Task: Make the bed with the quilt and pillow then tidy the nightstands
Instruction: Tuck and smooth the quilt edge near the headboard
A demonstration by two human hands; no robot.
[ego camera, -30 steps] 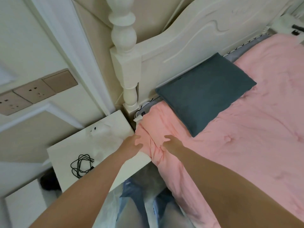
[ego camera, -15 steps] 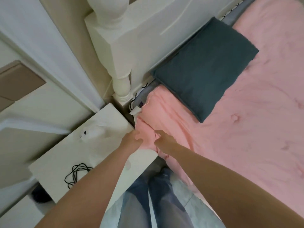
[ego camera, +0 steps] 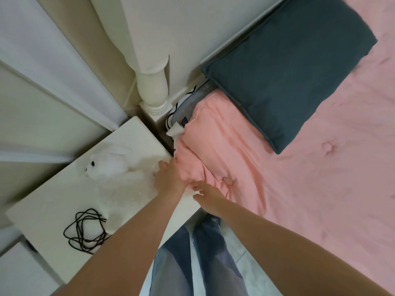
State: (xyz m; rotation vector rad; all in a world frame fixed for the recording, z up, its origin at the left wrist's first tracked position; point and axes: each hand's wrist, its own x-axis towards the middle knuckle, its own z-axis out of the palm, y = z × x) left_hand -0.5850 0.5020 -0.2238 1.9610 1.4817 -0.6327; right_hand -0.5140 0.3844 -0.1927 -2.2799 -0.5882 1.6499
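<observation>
Quilt (ego camera: 277,189), pink, covers the bed, and its corner hangs bunched just beside the nightstand (ego camera: 53,210). Compared with a second ago, the view has dropped closer and swung toward the bedpost (ego camera: 152,86), so the wall sockets have gone from sight. The left hand (ego camera: 168,178) has slid up onto the quilt's folded edge, fingers spread and fairly straight, pressing the fabric where bed meets nightstand; earlier it sat lower against the nightstand's edge. The right hand (ego camera: 208,194) has pulled back off the quilt fold toward the nightstand's corner, fingers loosely bent and apart; whether it pinches any cloth cannot be told. The dark pillow (ego camera: 295,67) lies at the head of the bed against the headboard (ego camera: 181,28), unchanged. A white plush toy (ego camera: 106,165) and a coiled black cable (ego camera: 85,231) lie on the nightstand as before.
</observation>
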